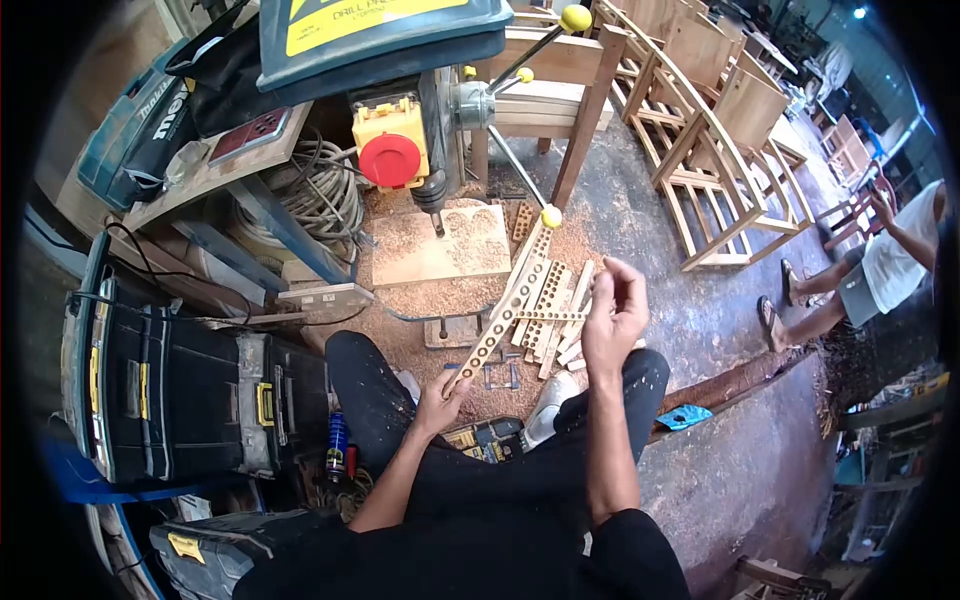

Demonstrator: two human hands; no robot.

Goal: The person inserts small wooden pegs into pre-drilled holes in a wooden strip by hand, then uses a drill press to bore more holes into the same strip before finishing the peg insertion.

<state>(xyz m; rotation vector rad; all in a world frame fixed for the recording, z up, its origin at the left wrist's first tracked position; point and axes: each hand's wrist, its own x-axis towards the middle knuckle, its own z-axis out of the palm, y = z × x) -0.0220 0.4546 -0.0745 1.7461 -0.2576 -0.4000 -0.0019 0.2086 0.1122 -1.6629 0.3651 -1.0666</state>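
Observation:
My left hand (438,405) is closed around the lower end of a long wooden strip (498,325) with a row of round holes. The strip slants up and to the right, its far end near the drill press's yellow lever knob. My right hand (614,318) is raised to the right of it, fingers curled toward the thumb; what they hold, if anything, I cannot tell. A narrow strip with small holes (548,315) runs across from the long strip to the edge of this hand. Beneath lie several drilled wooden strips (545,290).
Ahead stands a drill press (385,35) with a red stop button (389,161), its bit over a chip-strewn board (400,255). Black toolboxes (200,400) stand left. Wooden chair frames (700,185) and a seated person (895,245) are at right. Sawdust covers the floor.

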